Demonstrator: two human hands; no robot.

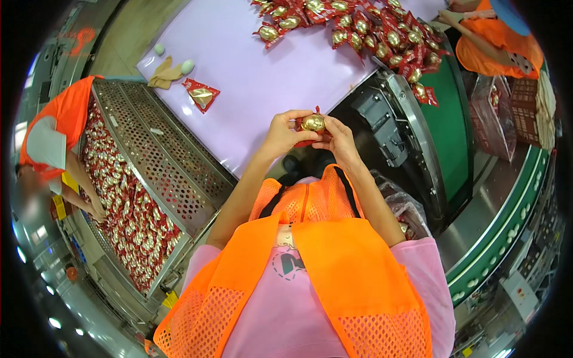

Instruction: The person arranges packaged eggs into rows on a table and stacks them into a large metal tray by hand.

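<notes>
Between my two hands, in front of my chest, is a red-and-gold foil packet (313, 123) with a rounded, egg-like bulge. My left hand (284, 130) grips its left side, and the fingers of my right hand (339, 136) pinch the right side. The packet is held just over the near edge of the pale lilac table (250, 89). Farther left on that table lies one similar packet (202, 95), flat on its side. A large pile of similar packets (364, 36) covers the far right of the table, some spilling onto the green belt.
Pale eggs (188, 66) and a tan cloth or glove (165, 73) lie at the table's left edge. A perforated metal bin (158, 152) holds many packets (122, 197); a co-worker's hand reaches in. The green conveyor belt (444, 137) runs right, near another co-worker and a brown crate (524, 110).
</notes>
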